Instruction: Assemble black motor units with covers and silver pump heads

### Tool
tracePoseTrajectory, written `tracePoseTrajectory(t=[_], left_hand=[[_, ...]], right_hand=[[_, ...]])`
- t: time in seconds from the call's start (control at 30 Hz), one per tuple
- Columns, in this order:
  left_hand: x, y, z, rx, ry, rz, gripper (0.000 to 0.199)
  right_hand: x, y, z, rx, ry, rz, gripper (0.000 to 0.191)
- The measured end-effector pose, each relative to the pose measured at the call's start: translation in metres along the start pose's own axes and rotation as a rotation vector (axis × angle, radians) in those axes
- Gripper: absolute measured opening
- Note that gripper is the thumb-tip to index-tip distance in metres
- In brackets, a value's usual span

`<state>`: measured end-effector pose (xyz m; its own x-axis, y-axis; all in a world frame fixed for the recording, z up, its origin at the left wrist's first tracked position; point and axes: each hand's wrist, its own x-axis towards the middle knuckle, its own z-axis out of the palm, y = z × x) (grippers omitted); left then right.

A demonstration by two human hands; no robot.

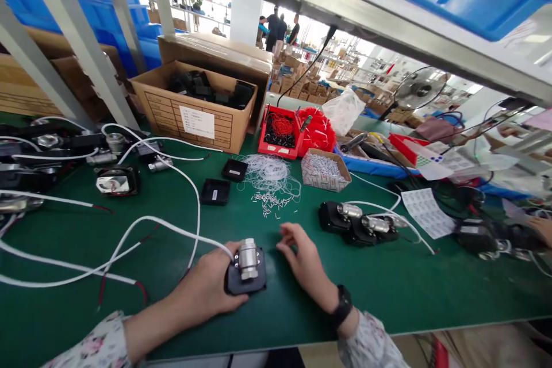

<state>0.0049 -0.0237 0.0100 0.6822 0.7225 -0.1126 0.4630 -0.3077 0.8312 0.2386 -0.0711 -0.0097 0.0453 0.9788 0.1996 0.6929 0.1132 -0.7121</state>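
My left hand [207,283] is wrapped round a black square unit [246,282] with a silver metal valve fitting on top and a white cable running off to the left. To the right of that unit, my right hand [302,259] hovers over the green table, fingers curled and apart, holding nothing. Beyond it lies a scatter of small metal pins [271,201], with a tangle of thin clear strands [267,172] behind. Two small black covers [215,191] rest left of the pins.
Black units with metal valves [360,224] lie at right, more units [116,181] and cables at left. A carton [194,121], red bin [280,149] and box of screws [325,169] stand behind. A metal shelf beam [345,29] crosses above. Another person's hand [541,227] shows at far right.
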Motion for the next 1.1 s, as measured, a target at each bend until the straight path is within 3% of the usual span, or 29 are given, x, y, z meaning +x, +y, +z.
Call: tracePoseTrajectory(t=[0.07,0.13,0.2,0.27,0.37,0.53,0.63,0.73,0.83,0.93,1.1], left_hand=[[0.005,0.005,0.001,-0.01,-0.025,0.015,0.072],[0.008,0.007,-0.004,-0.05,-0.102,0.014,0.083],[0.01,0.004,-0.014,-0.087,-0.167,-0.011,0.082],[0.018,-0.001,-0.023,-0.035,-0.09,-0.036,0.058],[0.051,-0.006,-0.027,0.141,0.135,-0.04,0.026],[0.124,0.001,-0.017,0.33,0.23,-0.077,0.017],[0.144,0.004,-0.012,0.409,0.236,-0.157,0.015],[0.146,-0.001,-0.011,0.433,0.227,-0.197,0.014],[0.141,-0.005,-0.011,0.411,0.219,-0.182,0.011],[0.131,-0.007,-0.014,0.336,0.204,-0.102,0.004],[0.1,-0.01,-0.021,0.076,0.166,0.011,0.012]], right_hand=[[0.018,0.019,-0.002,0.04,0.08,0.207,0.022],[0.039,0.031,-0.002,0.018,0.083,0.252,0.015],[0.055,0.037,0.001,0.0,0.068,0.281,0.01],[0.065,0.036,0.004,-0.019,0.049,0.295,0.009],[0.071,0.029,0.005,-0.007,0.029,0.307,0.016],[0.054,0.01,-0.005,0.171,0.019,0.316,0.016],[0.03,-0.001,-0.01,0.379,-0.014,0.343,0.008],[0.012,-0.007,-0.01,0.581,-0.03,0.381,0.023],[0.007,-0.008,-0.007,0.677,-0.005,0.397,0.023],[0.007,-0.009,-0.003,0.73,0.037,0.396,0.027],[0.002,-0.013,0.001,0.766,0.052,0.388,0.023]])
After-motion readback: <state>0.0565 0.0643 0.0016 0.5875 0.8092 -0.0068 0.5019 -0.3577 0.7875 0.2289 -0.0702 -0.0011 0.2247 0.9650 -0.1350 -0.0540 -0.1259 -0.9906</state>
